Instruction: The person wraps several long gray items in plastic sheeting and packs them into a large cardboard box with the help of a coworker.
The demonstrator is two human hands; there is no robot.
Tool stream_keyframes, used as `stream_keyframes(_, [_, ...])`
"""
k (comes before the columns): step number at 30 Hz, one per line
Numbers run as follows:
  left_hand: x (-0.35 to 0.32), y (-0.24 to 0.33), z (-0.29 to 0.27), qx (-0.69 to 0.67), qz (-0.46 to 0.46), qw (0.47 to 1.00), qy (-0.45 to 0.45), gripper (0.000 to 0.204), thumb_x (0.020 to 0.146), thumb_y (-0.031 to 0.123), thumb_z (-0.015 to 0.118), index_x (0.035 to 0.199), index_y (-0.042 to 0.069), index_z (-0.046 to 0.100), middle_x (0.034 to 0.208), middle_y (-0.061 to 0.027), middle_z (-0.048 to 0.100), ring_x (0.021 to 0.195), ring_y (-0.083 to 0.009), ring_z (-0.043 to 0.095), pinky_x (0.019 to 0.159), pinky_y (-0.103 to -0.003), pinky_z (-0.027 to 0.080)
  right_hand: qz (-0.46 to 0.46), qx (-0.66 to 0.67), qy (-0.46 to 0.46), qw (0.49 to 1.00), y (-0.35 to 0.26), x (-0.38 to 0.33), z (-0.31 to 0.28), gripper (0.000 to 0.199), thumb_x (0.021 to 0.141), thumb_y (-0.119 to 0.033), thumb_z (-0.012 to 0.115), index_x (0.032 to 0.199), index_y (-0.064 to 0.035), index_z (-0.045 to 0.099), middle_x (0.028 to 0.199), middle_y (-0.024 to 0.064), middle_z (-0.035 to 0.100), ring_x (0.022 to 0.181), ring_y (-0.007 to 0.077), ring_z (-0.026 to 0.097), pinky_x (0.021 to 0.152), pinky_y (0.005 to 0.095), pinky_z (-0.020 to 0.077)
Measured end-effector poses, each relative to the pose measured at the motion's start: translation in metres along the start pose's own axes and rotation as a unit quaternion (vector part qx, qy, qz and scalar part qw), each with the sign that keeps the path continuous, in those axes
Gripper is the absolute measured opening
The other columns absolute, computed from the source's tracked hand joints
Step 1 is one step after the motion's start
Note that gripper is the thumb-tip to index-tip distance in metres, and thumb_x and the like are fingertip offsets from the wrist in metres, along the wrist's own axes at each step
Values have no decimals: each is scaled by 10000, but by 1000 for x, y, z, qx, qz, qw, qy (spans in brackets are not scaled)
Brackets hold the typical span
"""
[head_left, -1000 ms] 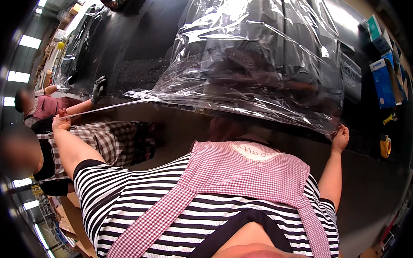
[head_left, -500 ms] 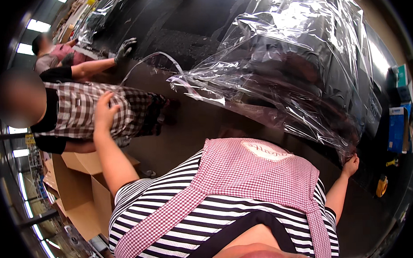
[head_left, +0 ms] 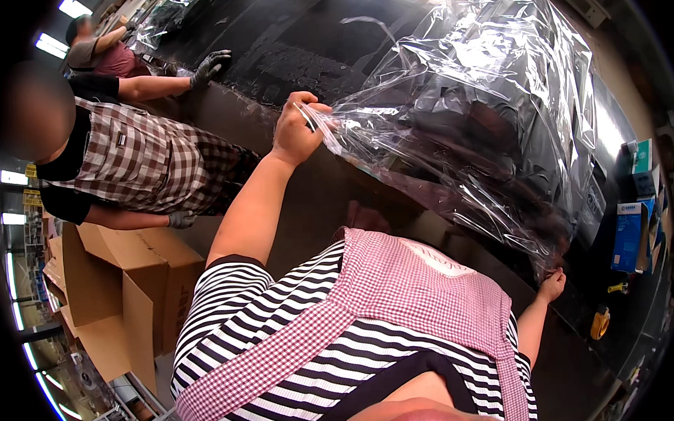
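A large clear plastic film [head_left: 453, 125] lies crumpled and shiny over dark material on the black table [head_left: 287, 60]. My left hand [head_left: 298, 130] is closed round the gathered left edge of this film, pulling it into taut folds. At the film's near right corner, my right hand [head_left: 552, 285] is closed on its edge, low by the table's near side. Creases stretch between the two hands. What lies under the film is dark and shows only in part through the glare.
A co-worker in a checked apron [head_left: 138, 154] stands at my left, one gloved hand [head_left: 211, 68] on the table. Farther off is another person [head_left: 101, 52]. Open cardboard boxes [head_left: 132, 284] stand at left. On the right lie a blue box [head_left: 627, 237] and a yellow tape roll [head_left: 600, 323].
My left hand has moved right and forward from beside the co-worker and taken hold of the film's left edge. The loose film strip has swung away to the right. My right hand keeps its hold.
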State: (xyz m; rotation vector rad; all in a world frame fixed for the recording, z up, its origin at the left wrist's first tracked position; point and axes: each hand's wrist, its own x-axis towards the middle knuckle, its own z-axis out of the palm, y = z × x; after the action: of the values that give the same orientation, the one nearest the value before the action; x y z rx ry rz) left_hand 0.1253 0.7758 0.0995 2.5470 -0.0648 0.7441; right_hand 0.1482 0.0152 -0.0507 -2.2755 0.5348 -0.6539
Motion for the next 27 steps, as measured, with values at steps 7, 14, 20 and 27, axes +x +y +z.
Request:
stream_keyframes(7, [-12, -4, 4, 29, -30, 996, 82, 140, 892, 108, 555, 948, 40, 664, 947, -109, 615, 843, -299, 618, 730, -371, 502, -1, 13, 1, 1000, 6, 2, 3, 360, 981, -321, 516, 739, -57, 548, 553, -20, 476, 506, 90, 431, 490, 269, 360])
stream_keyframes(14, [-47, -150, -68, -611, -427, 644, 172, 333, 859, -3, 402, 1160, -46, 541, 643, 32, 400, 497, -48, 344, 404, -173, 266, 8, 19, 8, 1000, -2, -2, -6, 348, 983, -311, 515, 745, -59, 545, 552, -22, 476, 499, 79, 428, 479, 255, 348])
stream_keyframes(20, [-167, -246, -102, -159, -588, 723, 326, 617, 851, 53, 525, 1410, 39, 263, 1268, -186, 424, 1049, -231, 533, 864, -328, 464, 31, 46, 11, 998, -2, -3, -1, 369, 987, -344, 507, 762, -56, 555, 554, -24, 463, 507, 70, 421, 483, 254, 337])
stream_keyframes(27, [-58, -60, -42, -200, -167, 965, -30, 1087, 702, 50, 799, 1525, 219, 109, 1527, -87, 297, 1187, -232, 532, 980, -378, 427, 61, 85, 13, 994, 5, -4, 3, 372, 984, -353, 517, 783, -46, 576, 556, -26, 460, 512, 68, 415, 492, 254, 340])
